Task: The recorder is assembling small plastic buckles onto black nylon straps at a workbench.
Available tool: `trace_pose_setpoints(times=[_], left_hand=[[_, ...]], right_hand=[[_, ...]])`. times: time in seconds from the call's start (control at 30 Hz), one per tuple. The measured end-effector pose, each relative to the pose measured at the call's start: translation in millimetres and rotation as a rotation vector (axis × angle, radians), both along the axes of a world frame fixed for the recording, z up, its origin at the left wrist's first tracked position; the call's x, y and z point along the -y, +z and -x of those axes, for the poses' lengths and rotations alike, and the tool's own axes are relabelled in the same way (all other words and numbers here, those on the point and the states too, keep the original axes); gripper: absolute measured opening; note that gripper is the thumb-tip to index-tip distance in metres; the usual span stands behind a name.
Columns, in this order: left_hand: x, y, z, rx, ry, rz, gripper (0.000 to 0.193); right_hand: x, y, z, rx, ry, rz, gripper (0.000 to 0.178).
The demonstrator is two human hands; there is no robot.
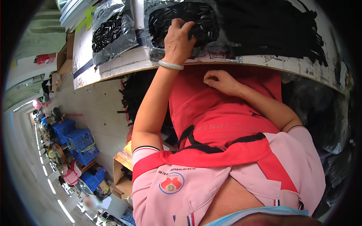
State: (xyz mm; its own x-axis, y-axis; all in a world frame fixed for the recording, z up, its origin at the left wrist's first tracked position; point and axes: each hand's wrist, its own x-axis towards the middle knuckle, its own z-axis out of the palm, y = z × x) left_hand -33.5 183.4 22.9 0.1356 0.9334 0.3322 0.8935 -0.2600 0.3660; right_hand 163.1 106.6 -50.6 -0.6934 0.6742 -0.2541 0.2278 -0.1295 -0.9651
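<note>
While two clear bags (129, 39) hold black pieces (205, 23), the left hand (178, 43) touches some.

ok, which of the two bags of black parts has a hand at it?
The right-hand bag, beside the black straps: the left hand is at its black parts. The left-hand bag has no hand on it.

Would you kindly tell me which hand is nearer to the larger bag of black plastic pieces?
Left. The left hand is at the larger bag, on its black pieces; the right hand is apart from it, over the red apron.
</note>
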Motion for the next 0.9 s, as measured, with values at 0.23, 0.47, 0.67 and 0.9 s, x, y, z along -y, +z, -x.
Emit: trace_pose_setpoints(times=[0.23, 0.47, 0.67, 0.9], left_hand=[[-29.6, 5.6, 16.8, 0.387, 0.032, -0.098, 0.012], [-40.1, 19.8, 34.4, 1.545, 0.166, 0.357, 0.012], [-14.1, 24.5, 40.2, 2.301, -0.149, 0.679, 0.012], [65.5, 21.7, -36.4, 2.014, 0.065, 0.477, 0.045]], right_hand=[[-1.5, -5.4, -1.2, -0.021, 0.019, -0.041, 0.014], [-0.4, -4.4, 0.1, -0.007, 0.029, -0.023, 0.014], [-1.6, 41.9, 1.3, -0.09, -0.077, -0.243, 0.013], [-11.0, 123.9, -0.2, -0.173, -0.249, -0.462, 0.019]])
